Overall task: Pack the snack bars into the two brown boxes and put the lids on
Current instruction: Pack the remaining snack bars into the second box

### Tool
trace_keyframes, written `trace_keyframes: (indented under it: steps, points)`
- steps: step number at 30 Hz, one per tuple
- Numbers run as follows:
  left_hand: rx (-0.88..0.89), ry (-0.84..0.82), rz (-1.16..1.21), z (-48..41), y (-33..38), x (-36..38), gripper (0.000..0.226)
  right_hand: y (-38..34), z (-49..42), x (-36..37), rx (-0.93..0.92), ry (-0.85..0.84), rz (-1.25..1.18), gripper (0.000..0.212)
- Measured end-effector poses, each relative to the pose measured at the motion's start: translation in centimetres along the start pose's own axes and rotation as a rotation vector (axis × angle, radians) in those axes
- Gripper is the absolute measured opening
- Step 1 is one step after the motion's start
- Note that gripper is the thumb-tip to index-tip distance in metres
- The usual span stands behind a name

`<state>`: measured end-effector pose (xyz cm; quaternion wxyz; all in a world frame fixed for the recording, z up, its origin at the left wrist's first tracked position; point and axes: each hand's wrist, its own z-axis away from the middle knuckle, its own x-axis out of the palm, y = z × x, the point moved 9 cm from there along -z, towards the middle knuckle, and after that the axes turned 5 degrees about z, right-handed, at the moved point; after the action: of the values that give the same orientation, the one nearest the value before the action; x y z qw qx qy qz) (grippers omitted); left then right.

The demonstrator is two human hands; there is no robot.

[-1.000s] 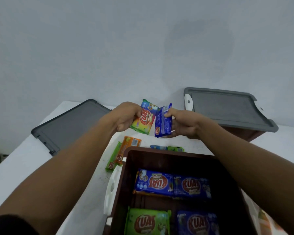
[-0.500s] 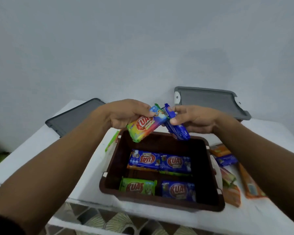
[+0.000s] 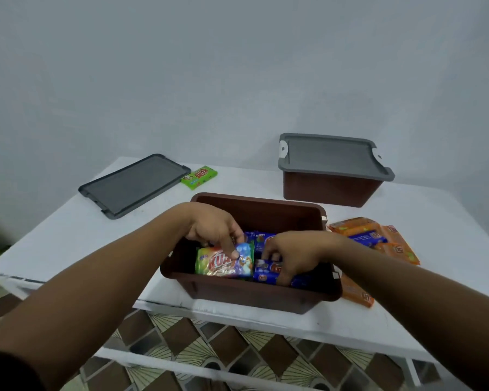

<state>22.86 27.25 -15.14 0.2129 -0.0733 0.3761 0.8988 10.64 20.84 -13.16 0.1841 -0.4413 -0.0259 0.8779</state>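
Right, open brown box sits at the near edge of the white table, both hands inside it.

L hand: fingers curled over the top edge of a green-to-blue snack bar, forefinger pressed on its face, thumb hidden. The bar is tilted up in the box's left-front part, logo twd camera.

R hand: fingers curled down, pinching a blue snack bar in the right-front part, just beside the other bar. More blue bars lie behind, partly covered by the hands; count unclear.

2nd brown box stands at the back right, well apart, w/ its grey lid on and white latches at both ends.

Loose grey lid lies flat at the back left. 1 green snack bar lies on the table touching or just beside its far corner, can't tell which.

Right of the open box is a heap of orange bars w/ 1 blue bar among them. 1 more orange bar is at the box's right-front corner, partly under the rim.

Patterned brown tile floor shows below the table edge.
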Motion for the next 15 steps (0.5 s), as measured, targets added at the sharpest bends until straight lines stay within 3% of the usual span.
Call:
trace_keyframes:
  steps: [6, 10, 15]
  points:
    - [-0.067, 0.130, -0.406, -0.3, -0.3, 0.6, 0.021, 0.0, -1.8, 1.8, 0.039, 0.042, 0.048, 0.060]
    - [-0.083, 0.113, -0.543, -0.1, 0.1, 1.5, 0.038, 0.3, -2.0, 1.6, 0.039, 0.028, 0.044, 0.061]
    - [-0.090, 0.096, -0.646, -0.8, 0.4, 2.4, 0.042, -0.1, -2.2, 1.4, 0.023, 0.030, 0.089, 0.059]
